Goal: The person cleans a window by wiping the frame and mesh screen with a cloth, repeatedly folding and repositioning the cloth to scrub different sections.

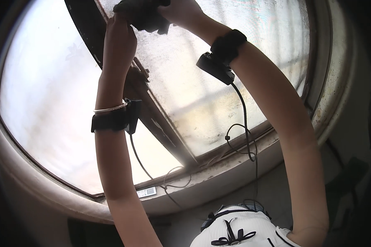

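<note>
Reaching overhead: both forearms raised, top centre of frame.
Left hand (pixel 118 39): curled, pressing dark window frame (pixel 152 111).
Right hand (pixel 181 10): closed, gripping crumpled dark cloth (pixel 142 16) against the mesh screen (pixel 218 82).
Screen: fine, dusty, stained.
Wrists: black straps, trailing cables.

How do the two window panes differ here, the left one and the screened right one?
The left pane is smooth, bright and evenly frosted; the right pane shows a fine mesh texture with dirty, stained patches. The left pane is clear of the hands, while the left hand and right hand press a dark cloth near the right pane's top. Both meet the dark centre frame and let daylight through.
</note>
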A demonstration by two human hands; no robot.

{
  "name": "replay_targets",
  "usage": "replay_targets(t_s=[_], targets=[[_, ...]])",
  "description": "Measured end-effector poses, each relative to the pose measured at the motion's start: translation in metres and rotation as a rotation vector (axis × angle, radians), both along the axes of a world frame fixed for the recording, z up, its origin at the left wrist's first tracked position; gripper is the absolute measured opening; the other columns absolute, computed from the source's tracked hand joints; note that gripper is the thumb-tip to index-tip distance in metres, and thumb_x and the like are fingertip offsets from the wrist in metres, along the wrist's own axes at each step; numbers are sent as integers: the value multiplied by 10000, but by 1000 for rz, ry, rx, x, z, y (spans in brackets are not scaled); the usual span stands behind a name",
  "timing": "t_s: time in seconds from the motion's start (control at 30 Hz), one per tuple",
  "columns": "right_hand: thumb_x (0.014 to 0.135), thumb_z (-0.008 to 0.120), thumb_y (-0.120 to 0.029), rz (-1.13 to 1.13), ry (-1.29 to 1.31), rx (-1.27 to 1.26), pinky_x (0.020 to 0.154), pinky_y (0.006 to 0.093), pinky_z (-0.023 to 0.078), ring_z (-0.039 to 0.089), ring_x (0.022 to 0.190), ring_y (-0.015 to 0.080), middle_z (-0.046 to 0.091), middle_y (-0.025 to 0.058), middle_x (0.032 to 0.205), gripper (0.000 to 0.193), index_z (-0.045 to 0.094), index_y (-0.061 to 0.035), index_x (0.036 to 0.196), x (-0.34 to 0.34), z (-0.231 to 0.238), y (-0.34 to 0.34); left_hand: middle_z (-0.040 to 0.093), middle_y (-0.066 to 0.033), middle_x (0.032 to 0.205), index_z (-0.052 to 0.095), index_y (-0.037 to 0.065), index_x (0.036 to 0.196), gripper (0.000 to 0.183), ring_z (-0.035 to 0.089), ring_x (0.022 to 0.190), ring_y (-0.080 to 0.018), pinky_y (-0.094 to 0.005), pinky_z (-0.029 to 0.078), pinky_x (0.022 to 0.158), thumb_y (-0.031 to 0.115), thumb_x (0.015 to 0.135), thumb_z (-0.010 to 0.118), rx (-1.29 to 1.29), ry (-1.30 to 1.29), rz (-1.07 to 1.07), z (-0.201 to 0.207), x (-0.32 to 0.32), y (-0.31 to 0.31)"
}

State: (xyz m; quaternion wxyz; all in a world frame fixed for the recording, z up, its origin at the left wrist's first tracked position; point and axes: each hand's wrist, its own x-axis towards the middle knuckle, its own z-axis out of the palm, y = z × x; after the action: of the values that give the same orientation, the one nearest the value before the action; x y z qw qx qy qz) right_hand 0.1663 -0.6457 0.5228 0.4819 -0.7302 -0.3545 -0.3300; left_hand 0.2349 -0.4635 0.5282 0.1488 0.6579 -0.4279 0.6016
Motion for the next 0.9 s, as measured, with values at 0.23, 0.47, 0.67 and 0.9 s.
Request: replay_targets(t_s=[0.23,0.47,0.67,0.9], targets=[[831,523,-169,-628,-457,-145,689,382,518,611,799,276,625,93,891,242,546,-139,1070,80,-68,15,572,-148,980,480,23,1101,312,564,888,-321,-398,484,756,-41,796,453,-2,111,241,-38,-3,-9],[835,509,-168,-574,-259,-351,696,379,509,606,808,281,618,97,905,216,576,-128,1036,61,-104,8,581,-88,926,509,43,1049,278,598,806,-237,-296,528,591,43,774,552,168,23,468,-110,-25,-13],[761,515,-73,-477,-206,-443,683,369,497,600,839,269,616,86,912,267,567,-126,1018,64,-144,-8,570,-127,902,489,35,1048,282,595,760,-279,-334,512,585,14,768,511,236,380,323,-139,-49,-19],[773,579,-258,-499,-97,-604,718,367,492,599,843,261,621,73,922,306,566,-160,1062,-3,-135,-16,536,-159,1023,313,69,1212,547,613,849,-292,-349,512,665,75,768,632,8,634,8,-176,-65,-7]])
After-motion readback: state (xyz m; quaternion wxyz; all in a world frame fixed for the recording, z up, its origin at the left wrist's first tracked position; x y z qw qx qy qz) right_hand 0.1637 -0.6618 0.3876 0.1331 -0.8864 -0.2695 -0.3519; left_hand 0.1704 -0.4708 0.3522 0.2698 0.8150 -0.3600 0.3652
